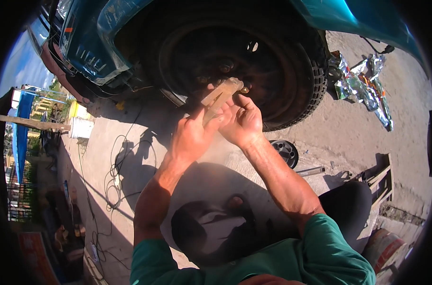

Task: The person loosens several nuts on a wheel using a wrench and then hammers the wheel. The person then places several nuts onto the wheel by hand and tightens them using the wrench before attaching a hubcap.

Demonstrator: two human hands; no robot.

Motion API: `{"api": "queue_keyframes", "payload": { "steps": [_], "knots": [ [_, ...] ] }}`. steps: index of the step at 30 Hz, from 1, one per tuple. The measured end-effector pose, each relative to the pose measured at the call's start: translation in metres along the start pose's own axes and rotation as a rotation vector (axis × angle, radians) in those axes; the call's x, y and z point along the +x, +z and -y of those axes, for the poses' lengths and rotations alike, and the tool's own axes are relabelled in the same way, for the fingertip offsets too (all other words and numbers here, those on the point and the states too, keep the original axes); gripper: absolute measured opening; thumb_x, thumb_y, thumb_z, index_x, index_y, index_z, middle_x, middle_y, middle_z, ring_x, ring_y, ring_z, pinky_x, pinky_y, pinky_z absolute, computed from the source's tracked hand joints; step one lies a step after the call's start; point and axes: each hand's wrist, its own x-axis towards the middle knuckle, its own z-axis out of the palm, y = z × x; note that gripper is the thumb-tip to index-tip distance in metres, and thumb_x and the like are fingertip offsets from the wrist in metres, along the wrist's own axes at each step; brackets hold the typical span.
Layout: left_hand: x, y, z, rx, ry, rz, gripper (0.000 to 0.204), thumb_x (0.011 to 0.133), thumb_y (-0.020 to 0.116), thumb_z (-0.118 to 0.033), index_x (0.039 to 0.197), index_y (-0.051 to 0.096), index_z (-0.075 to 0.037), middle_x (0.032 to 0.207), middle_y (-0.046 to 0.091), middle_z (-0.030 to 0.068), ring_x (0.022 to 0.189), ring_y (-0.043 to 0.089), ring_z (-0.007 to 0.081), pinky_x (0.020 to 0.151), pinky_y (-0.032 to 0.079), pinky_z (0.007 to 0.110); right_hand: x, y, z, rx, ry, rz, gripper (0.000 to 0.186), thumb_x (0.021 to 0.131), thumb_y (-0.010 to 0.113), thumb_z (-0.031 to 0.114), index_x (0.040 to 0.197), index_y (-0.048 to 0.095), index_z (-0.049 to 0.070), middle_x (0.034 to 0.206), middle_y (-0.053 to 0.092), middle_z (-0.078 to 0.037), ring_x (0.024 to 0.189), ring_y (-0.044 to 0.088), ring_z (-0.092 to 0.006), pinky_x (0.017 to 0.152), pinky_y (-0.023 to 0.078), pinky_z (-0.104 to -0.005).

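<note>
In front of the dark wheel (273,102), my left hand (194,135) is closed around the lower end of a beige, translucent folded strip (224,91); its exact kind is unclear. The strip slants up toward the wheel hub. Close on its right is my right hand (244,124), palm turned up and half cupped, with the thumb apart from the fingers. Some of its fingertips are hidden behind the strip. A wheel nut (245,89) shows just above the right thumb, and another nut (226,65) sits higher on the hub.
Teal bodywork (363,21) overhangs the wheel. Crumpled silver foil (363,85) lies on the concrete at right. A round dark cover (286,153) and a metal bar (311,171) rest beside my right forearm. Loose cable (114,183) coils at left, near a white bucket (81,127).
</note>
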Motion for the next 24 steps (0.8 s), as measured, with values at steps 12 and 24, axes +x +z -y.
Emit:
{"api": "queue_keyframes", "payload": {
  "steps": [12, 24],
  "knots": [
    [-0.039, 0.0, 0.003, -0.094, 0.326, -0.167, 0.032, 0.095, 0.074, -0.023, 0.116, 0.07, 0.0, 0.096, 0.075, 0.0158, 0.08, 0.075, 0.0315, 0.068, 0.058, 0.034, -0.003, 0.003, -0.001, -0.068, -0.019, -0.04, 0.054, 0.097, 0.05, 0.033, 0.136, 0.058, -0.004, 0.146, 0.059, -0.017, 0.132, 0.056, -0.0338, 0.114, 0.042, -0.0481],
    [-0.02, -0.007, -0.001, -0.021, 0.349, -0.225, 0.032, 0.096, 0.072, -0.023, 0.118, 0.069, 0.0, 0.094, 0.072, 0.0163, 0.081, 0.072, 0.0296, 0.068, 0.057, 0.036, -0.002, 0.0, 0.001, -0.043, 0.008, 0.007, 0.047, 0.096, 0.055, 0.028, 0.134, 0.061, 0.001, 0.141, 0.061, -0.016, 0.128, 0.058, -0.0336, 0.115, 0.041, -0.0486]
  ]
}}
